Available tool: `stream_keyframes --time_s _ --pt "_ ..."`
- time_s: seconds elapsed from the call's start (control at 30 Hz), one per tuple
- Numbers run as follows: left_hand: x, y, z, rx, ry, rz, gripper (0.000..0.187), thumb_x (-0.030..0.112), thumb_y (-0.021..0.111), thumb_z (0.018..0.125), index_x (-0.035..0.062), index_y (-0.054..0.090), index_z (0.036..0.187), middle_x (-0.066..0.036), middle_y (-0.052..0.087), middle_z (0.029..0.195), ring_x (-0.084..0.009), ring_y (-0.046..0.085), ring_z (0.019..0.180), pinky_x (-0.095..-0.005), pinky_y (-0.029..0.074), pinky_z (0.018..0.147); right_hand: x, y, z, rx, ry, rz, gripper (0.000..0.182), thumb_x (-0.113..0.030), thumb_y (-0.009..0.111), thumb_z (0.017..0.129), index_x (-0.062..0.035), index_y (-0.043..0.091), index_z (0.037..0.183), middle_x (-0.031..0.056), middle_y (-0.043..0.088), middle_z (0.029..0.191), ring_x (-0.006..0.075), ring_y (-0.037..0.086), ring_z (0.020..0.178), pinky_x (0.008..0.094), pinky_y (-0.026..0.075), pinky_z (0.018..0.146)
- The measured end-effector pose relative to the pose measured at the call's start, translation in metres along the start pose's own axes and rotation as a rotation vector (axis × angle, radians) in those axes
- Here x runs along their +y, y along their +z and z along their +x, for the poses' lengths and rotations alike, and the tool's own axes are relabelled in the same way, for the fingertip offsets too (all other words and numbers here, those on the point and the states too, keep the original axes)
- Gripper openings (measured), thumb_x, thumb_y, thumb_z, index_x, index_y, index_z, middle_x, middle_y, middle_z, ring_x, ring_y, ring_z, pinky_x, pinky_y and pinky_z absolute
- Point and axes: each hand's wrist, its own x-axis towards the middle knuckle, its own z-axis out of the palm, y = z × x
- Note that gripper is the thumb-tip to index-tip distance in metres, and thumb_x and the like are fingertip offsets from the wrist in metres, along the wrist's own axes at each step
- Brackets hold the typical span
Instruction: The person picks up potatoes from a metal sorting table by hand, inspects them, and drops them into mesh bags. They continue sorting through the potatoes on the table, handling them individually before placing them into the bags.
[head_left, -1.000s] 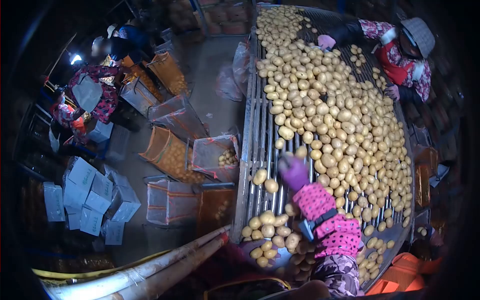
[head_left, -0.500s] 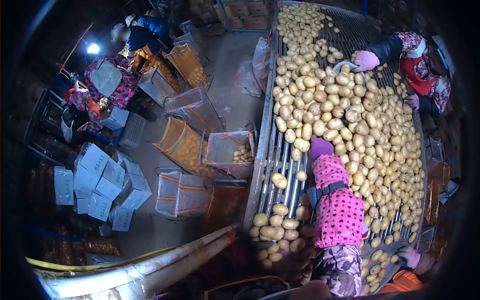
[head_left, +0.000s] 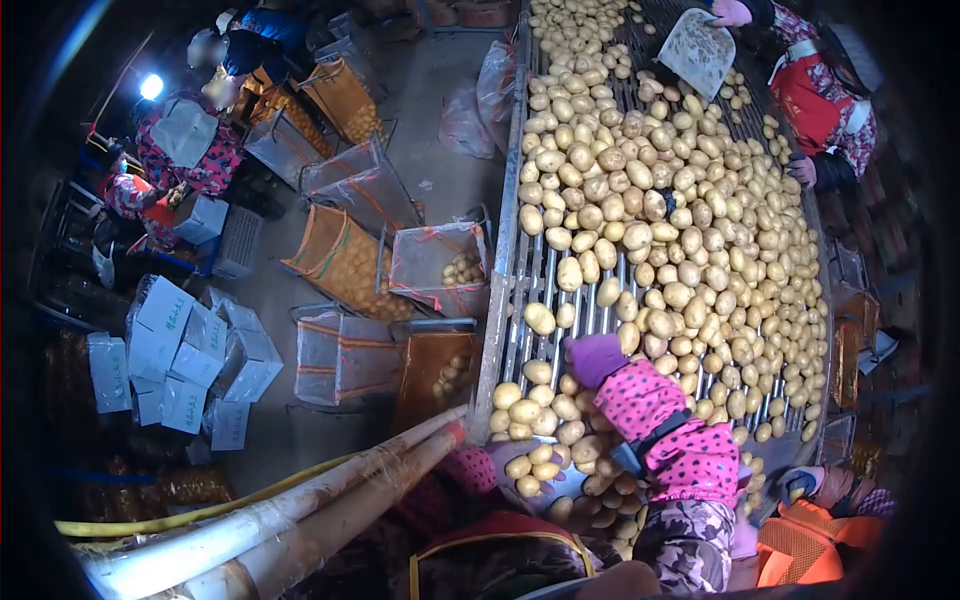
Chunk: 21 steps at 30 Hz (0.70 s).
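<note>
My right hand [head_left: 596, 360], in a purple glove below a pink spotted sleeve [head_left: 640, 400], is over the metal rollers at the left edge of the potato pile [head_left: 710, 240]. Its fingers point left and down, mostly hidden under the glove's back, beside loose potatoes. Lower left, my left hand [head_left: 502, 462] is in shadow at the near end of the rollers, next to a small group of potatoes [head_left: 532, 466]. Those potatoes and the dark cover its fingers. A pale surface [head_left: 568, 482] shows between the potatoes there.
Across the conveyor, a co-worker's gloved hand [head_left: 731, 12] holds a pale scoop [head_left: 698, 50]. Another person's hand [head_left: 800, 484] is at the lower right by an orange item [head_left: 810, 545]. Pale pipes [head_left: 330, 500], mesh bags on frames [head_left: 345, 260] and white boxes [head_left: 180, 340] stand left.
My right hand has come back from the pile toward me and left. My left sleeve has come into view. The co-worker's scoop has lifted off the potatoes, and the camera view has shifted.
</note>
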Motion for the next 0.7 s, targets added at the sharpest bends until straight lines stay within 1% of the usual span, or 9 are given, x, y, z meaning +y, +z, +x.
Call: stream_keyframes --time_s 0.03,0.13,0.23,0.27,0.37,0.4,0.5,0.63,0.7 --pt "0.001 0.001 0.001 -0.009 -0.002 -0.005 0.051 0.031 0.057 0.109 0.0037 0.043 0.15 -0.013 0.062 0.127 -0.0235 0.064 0.107 -0.0419 0.058 0.093 -0.001 0.009 0.003 0.004 0.037 0.007 0.028 -0.033 0.07 0.095 -0.0116 0.072 0.114 0.0145 0.075 0.09 0.0383 0.075 0.086 0.0491 0.058 0.074" --pt "0.0 0.003 0.0 -0.023 -0.005 0.003 0.051 0.029 0.058 0.109 0.0038 0.043 0.15 -0.012 0.061 0.128 -0.0227 0.064 0.106 -0.0409 0.057 0.092 0.015 0.02 0.005 0.098 -0.004 0.377 0.031 -0.028 0.072 0.094 -0.0113 0.07 0.12 0.0146 0.073 0.089 0.0381 0.074 0.084 0.0478 0.058 0.072" --pt "-0.001 0.009 0.003 -0.057 0.011 0.016 0.052 0.028 0.058 0.108 0.0038 0.042 0.151 -0.012 0.06 0.128 -0.0218 0.063 0.106 -0.04 0.057 0.091 0.027 0.017 -0.006 0.292 -0.089 0.346 0.033 -0.019 0.074 0.092 -0.0109 0.068 0.123 0.0143 0.072 0.092 0.0372 0.073 0.088 0.0463 0.058 0.073" --pt "-0.004 0.019 0.006 -0.079 0.032 0.023 0.052 0.028 0.059 0.108 0.0039 0.042 0.151 -0.012 0.06 0.129 -0.0216 0.063 0.106 -0.0397 0.057 0.091 0.017 0.002 -0.009 0.303 -0.023 0.343 0.039 -0.013 0.074 0.09 -0.0116 0.066 0.128 0.015 0.071 0.108 0.0367 0.073 0.092 0.0482 0.058 0.075" --pt "-0.018 0.058 0.02 -0.165 0.153 0.021 0.053 0.027 0.06 0.107 0.004 0.041 0.152 -0.012 0.059 0.129 -0.0207 0.062 0.105 -0.0387 0.057 0.09 0.009 -0.003 0.003 0.434 0.025 0.289 0.042 -0.013 0.074 0.091 -0.0118 0.064 0.131 0.0162 0.064 0.132 0.0372 0.073 0.1 0.0496 0.06 0.08" --pt "-0.014 0.047 0.018 -0.122 0.079 0.024 0.052 0.027 0.06 0.107 0.004 0.042 0.151 -0.012 0.059 0.129 -0.0218 0.062 0.106 -0.0397 0.057 0.091 0.012 0.004 0.014 0.265 0.071 0.259 0.043 -0.013 0.073 0.092 -0.0139 0.063 0.133 0.0162 0.054 0.147 0.0389 0.073 0.107 0.0513 0.061 0.084" --pt "0.014 -0.012 0.013 0.071 -0.214 0.174 0.05 0.029 0.061 0.107 0.0042 0.045 0.148 -0.013 0.06 0.13 -0.0252 0.063 0.11 -0.0425 0.058 0.092 0.005 0.009 0.043 0.306 0.26 0.304 0.042 -0.012 0.071 0.092 -0.0166 0.064 0.133 0.0157 0.05 0.151 0.0399 0.072 0.112 0.0522 0.061 0.087" --pt "0.039 -0.048 0.019 0.223 -0.492 0.381 0.048 0.031 0.061 0.106 0.0044 0.049 0.144 -0.013 0.062 0.13 -0.0297 0.063 0.116 -0.0462 0.058 0.093 -0.005 0.026 0.038 0.259 0.314 0.316 0.04 -0.013 0.072 0.09 -0.017 0.064 0.129 0.0177 0.05 0.15 0.0418 0.072 0.11 0.0545 0.061 0.086" --pt "0.044 -0.05 0.017 0.25 -0.56 0.452 0.047 0.032 0.062 0.106 0.0045 0.051 0.143 -0.014 0.062 0.131 -0.0319 0.063 0.118 -0.0481 0.059 0.093 -0.013 0.054 0.025 0.343 0.269 0.321 0.044 -0.015 0.078 0.084 -0.0158 0.064 0.126 0.0208 0.052 0.145 0.0432 0.072 0.107 0.054 0.061 0.085"
